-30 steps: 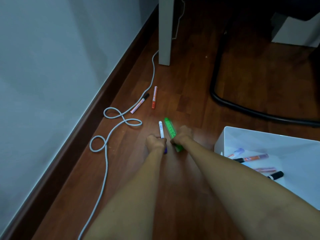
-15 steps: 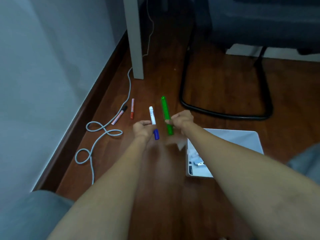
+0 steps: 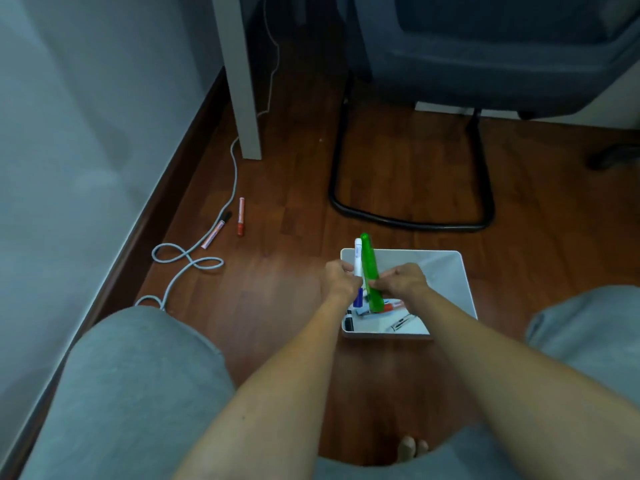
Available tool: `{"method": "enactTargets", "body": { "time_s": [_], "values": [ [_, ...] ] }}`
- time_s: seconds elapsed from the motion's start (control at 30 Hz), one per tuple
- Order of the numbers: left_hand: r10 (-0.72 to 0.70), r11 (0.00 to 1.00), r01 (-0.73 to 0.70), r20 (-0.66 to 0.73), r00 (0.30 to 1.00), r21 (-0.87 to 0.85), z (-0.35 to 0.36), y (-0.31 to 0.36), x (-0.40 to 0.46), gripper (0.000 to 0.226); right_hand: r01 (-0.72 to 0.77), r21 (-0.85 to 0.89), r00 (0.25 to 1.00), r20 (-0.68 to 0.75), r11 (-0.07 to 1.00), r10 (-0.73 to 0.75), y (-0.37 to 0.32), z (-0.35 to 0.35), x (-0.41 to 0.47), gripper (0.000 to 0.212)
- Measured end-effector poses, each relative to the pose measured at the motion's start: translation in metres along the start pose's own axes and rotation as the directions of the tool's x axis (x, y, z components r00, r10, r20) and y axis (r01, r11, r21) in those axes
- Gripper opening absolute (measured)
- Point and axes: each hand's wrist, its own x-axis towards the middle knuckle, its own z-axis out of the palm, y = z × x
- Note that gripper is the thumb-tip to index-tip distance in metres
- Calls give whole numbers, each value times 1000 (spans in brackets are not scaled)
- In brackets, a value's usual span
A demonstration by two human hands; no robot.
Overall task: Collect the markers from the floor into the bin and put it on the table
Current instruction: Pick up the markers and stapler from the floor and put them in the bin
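Over the white bin's [image 3: 460, 282] open left half, the left hand [image 3: 337, 280] clasps a blue-capped white marker [image 3: 357, 261] and the right hand [image 3: 401, 280] a green marker [image 3: 369, 271], both upright, touching, clear of the rim.

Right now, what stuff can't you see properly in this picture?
- Markers inside the bin, head view: the left hand, right hand, blue-capped marker and green marker cover some, so no count.
- Table: only one leg shows; the top edge cuts it off.
- Labels on the two floor markers: too small.
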Motion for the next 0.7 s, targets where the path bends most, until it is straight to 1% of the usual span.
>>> {"method": "enactTargets", "body": {
  "time_s": [0.1, 0.2, 0.3, 0.37, 0.47, 0.53, 0.7],
  "values": [
    [25, 999, -25, -3, 1000, 33, 7, -2, -9, 23, -16, -91, 999, -42, 996, 12, 19, -6, 11, 31],
    [34, 998, -32, -36, 999, 57, 10, -2, -13, 29, 6, -165, 999, -51, 986, -14, 16, -14, 11, 37],
    [39, 997, -36, -49, 998, 64, 7, 3, -13, 28, 41, -401, 999, 18, 915, -37, 1, -27, 7, 53],
    [27, 998, -22, -72, 997, 57, 2, 7, -10, 29, 47, -469, 999, 23, 882, -41, -8, -37, 11, 61],
    [21, 999, -17, -148, 989, 29, -13, 18, -6, 23, 49, -467, 999, 11, 883, -50, -26, -47, 26, 65],
    [14, 1000, -12, -203, 979, 8, -27, 31, -3, 17, 75, -461, 996, 1, 884, -84, -43, -50, 31, 63],
    [31, 999, -40, -356, 934, -19, -80, 86, 5, 20, 164, -352, 986, 44, 922, -158, -97, -47, 33, 58]
  ]
}}
